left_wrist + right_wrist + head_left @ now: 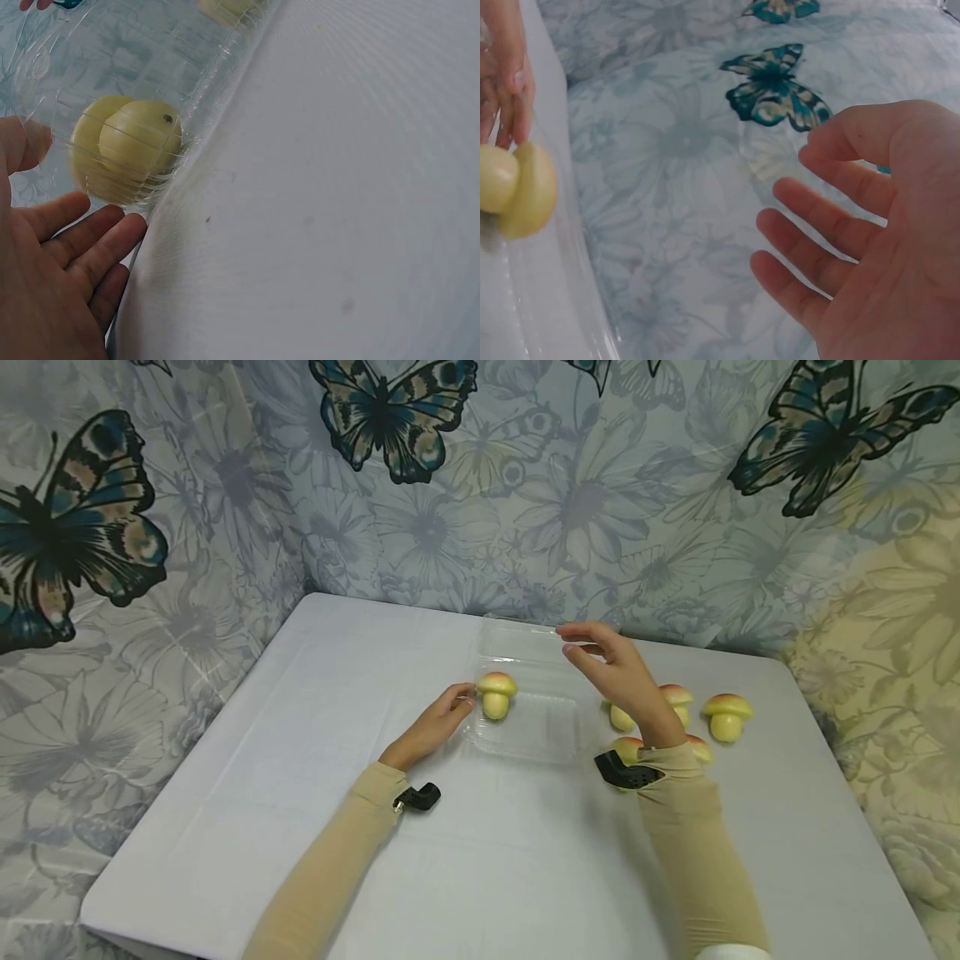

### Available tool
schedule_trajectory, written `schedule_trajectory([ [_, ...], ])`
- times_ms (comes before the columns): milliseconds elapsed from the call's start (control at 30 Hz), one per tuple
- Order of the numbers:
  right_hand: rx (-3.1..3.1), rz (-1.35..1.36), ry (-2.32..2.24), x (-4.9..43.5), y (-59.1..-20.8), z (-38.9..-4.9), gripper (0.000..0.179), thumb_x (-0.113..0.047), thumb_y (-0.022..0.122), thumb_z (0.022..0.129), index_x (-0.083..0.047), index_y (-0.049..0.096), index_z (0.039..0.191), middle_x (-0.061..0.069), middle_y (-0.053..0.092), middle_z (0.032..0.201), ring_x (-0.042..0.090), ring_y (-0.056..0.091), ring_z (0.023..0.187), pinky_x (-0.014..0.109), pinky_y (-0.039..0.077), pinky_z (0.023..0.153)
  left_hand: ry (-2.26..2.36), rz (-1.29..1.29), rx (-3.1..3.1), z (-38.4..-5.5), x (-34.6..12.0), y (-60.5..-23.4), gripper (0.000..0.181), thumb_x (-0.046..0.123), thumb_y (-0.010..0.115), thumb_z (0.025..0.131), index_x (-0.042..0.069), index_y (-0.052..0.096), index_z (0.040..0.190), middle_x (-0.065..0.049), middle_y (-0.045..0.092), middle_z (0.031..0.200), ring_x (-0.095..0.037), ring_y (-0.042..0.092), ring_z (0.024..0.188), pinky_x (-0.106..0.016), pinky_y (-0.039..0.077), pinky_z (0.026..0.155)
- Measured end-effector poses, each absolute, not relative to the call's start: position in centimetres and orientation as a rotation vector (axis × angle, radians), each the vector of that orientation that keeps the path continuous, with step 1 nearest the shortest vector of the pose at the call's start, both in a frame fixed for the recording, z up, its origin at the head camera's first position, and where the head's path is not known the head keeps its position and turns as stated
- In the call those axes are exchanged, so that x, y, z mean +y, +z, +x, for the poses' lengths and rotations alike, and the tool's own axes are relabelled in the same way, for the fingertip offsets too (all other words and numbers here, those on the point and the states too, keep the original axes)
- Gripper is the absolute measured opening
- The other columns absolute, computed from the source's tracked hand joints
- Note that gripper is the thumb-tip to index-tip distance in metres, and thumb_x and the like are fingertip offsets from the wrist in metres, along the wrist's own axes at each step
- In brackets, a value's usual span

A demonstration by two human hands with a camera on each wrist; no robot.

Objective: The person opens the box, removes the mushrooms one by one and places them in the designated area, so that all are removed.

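Note:
A yellow toy mushroom [496, 704] with a reddish cap top stands at the left side of a clear plastic container [551, 752], whose lid [517, 643] lies folded back behind it. My left hand [438, 720] is at the container's left wall, next to that mushroom. In the left wrist view its fingers [97, 247] are extended along the outside of the plastic, thumb apart from them. My right hand [618, 672] is raised above the container's right side, its fingers [810, 240] loosely spread and holding nothing.
Several more toy mushrooms [727, 718] stand on the white table [262, 760] to the container's right, some partly hidden behind my right hand and wrist. A wall covering with butterflies [390, 418] and flowers rises behind the table and along its left side.

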State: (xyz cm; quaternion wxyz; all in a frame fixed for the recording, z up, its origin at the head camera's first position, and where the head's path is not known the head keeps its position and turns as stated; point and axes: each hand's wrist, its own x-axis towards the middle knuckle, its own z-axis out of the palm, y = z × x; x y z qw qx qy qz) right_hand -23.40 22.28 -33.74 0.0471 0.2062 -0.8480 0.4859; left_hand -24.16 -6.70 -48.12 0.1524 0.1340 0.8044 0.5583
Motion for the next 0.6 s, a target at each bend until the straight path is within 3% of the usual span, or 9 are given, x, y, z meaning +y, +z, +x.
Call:
schedule_trajectory([
  [300,-2.596,0.613,1.553,21.4,-34.0,-23.6,0.033,-0.016,0.056,0.104,-0.005,0.059,0.135,0.016,0.058,0.138,0.016,0.057,0.124,0.028,0.045,0.107,1.612,0.398,2.300,-24.2,-6.8,-48.2,0.050,0.045,0.043,0.107,0.025,0.038,0.153,-0.002,0.045,0.156,-0.026,0.046,0.142,-0.052,0.037,0.118],
  [500,-2.609,0.628,1.553,20.9,-34.4,-23.9,0.033,-0.017,0.057,0.104,-0.006,0.060,0.135,0.018,0.058,0.139,0.031,0.056,0.128,0.025,0.046,0.104,1.602,0.390,2.309,-24.2,-6.9,-48.2,0.052,0.048,0.043,0.106,0.025,0.039,0.153,-0.001,0.046,0.155,-0.025,0.047,0.141,-0.051,0.038,0.117],
  [600,-2.622,0.639,1.544,20.7,-34.7,-24.2,0.033,-0.016,0.057,0.104,-0.004,0.059,0.134,0.019,0.058,0.139,0.031,0.056,0.128,0.025,0.045,0.104,1.605,0.391,2.307,-24.2,-6.9,-48.2,0.052,0.048,0.043,0.106,0.026,0.039,0.153,-0.001,0.046,0.155,-0.025,0.047,0.141,-0.051,0.037,0.118],
])
